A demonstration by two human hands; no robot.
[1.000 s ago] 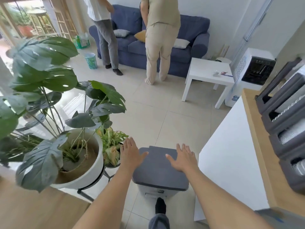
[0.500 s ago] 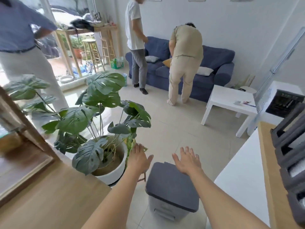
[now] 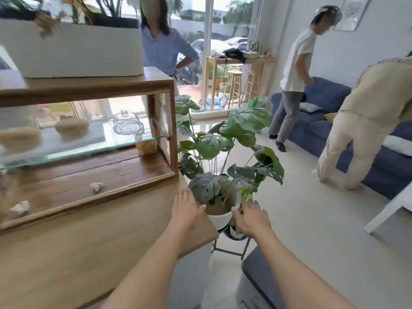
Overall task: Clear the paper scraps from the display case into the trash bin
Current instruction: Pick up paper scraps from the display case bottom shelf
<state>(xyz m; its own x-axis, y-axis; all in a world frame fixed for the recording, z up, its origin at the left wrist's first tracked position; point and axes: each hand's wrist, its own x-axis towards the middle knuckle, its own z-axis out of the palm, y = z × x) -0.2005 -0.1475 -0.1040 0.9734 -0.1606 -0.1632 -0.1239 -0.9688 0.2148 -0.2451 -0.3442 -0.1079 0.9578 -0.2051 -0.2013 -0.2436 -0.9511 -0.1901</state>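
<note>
1. Head view: two paper scraps lie on the display case floor.
2. Left hand and right hand, both spread and empty, hover right of the case.
3. Trash bin sits below, lid closed.
4. Risk: a hasty reach could strike the glass shelf.

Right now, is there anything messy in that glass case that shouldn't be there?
Yes. Two crumpled white paper scraps lie on the display case's wooden bottom shelf: one near the middle, one at the left front. They look like litter below the pastries on the glass shelf.
</note>
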